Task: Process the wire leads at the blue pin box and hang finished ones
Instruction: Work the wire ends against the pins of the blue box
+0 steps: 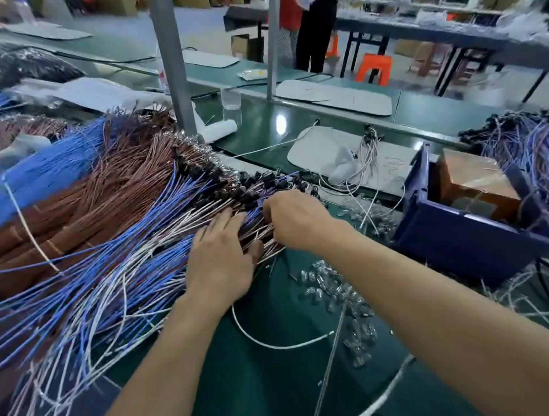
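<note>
Our left hand [220,262] lies flat on the fanned pile of wire leads [124,246], its fingers [227,218] straight and slightly apart, pressing the blue, white and brown strands down. Just to the right of those fingers our right hand [294,219] has its fingers curled down into the same pile. They seem clamped on a few lead ends, though the tips are hidden behind the knuckles. The blue pin box [471,237] sits well off to the right of the right-hand fingers, with a bundle of black-capped leads [526,150] draped beyond it.

The leads cross over one another under our fingers, so we judge the main risk is a snag. Drawing out the pinched few may drag neighbours along, or pull the black-capped ends nearest the fingertips into a knot. If the left hand eases its pressure too soon, the whole fan could slide across the bench [271,394]. Below and to the right of the fingers lie scattered clear housings [343,300] and a loose white wire [275,341]. A sweep of the right forearm toward the box could brush these off the bench or catch that wire.
</note>
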Tool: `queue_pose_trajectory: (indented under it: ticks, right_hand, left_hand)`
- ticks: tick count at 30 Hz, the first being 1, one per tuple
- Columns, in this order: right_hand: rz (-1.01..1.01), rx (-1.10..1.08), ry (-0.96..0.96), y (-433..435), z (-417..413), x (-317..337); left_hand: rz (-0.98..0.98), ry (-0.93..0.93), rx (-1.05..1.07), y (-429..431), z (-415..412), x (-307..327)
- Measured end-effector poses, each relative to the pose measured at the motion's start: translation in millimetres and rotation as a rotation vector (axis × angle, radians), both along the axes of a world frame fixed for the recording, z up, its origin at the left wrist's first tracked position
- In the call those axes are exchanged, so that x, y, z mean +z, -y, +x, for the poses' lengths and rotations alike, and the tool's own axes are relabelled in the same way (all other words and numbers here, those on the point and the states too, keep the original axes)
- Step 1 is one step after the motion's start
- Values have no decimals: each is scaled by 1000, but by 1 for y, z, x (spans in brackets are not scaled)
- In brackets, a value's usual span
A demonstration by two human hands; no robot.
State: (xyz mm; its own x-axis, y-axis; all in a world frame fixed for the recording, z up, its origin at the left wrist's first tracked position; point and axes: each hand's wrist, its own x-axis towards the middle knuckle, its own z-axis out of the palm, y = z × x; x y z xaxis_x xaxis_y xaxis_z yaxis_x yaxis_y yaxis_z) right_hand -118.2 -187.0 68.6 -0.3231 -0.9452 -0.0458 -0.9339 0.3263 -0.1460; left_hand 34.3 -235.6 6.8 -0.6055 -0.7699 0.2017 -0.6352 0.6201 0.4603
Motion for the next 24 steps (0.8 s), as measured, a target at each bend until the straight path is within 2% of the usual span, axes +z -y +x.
queue_pose_trajectory:
  ticks: [3,7,12,14,17,19,21,24]
  right_hand:
    - [-105,-12,-6,-1,0,6]
    - [-292,-5,30,-6,-1,16]
    - [-147,7,-9,-16,2,20]
    - [-205,20,0,-21,4,22]
    - [-312,50,8,-27,7,29]
    - [-293,45,32,-30,9,37]
    - [-266,24,41,-33,11,47]
    - [-331,-43,74,-42,15,66]
  left_hand:
    - [-72,-35,19,-2,1,-2]
    - [-166,-183,62,-3,3,1]
    - [-215,-198,100,-10,2,9]
    - [-230,-158,135,-13,3,12]
    - [-384,-121,212,-18,1,17]
    - [-450,-199,103,-26,-6,18]
    - [-275,-246,-16,-35,-11,20]
    - [79,-385,-14,-28,-11,21]
